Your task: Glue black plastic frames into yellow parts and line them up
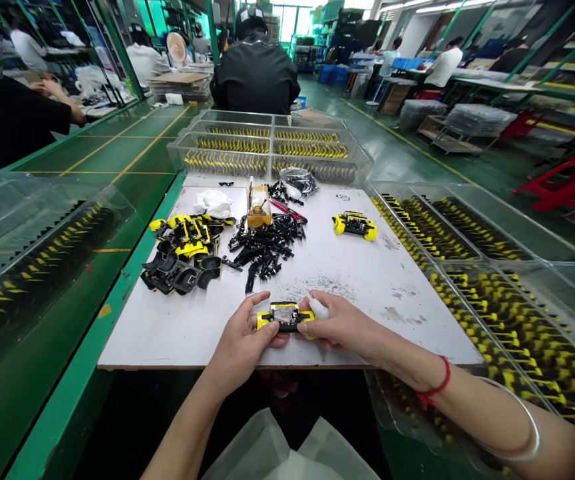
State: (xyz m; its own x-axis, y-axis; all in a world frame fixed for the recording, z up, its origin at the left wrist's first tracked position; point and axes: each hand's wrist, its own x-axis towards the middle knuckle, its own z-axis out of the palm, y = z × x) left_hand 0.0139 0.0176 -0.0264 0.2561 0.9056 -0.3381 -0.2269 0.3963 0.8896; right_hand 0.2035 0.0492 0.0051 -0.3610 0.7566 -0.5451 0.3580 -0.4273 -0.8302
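Heap of yellow-and-black shells (187,237): on the white board (392,333), left side. Left hand (245,333): fingers curled, thumb and fingers pinching one end of the part. Yellow-and-black part (286,317): near the board's front edge; best kept level, gripped evenly by its ends, middle unobstructed; lies between the hands, touching both thumbs. Right hand (340,323): partly closed, pinching the opposite end; also holding a white item (320,309), possibly a small bottle, largely finger-covered. Similar assembly (355,225): farther right, untouched.
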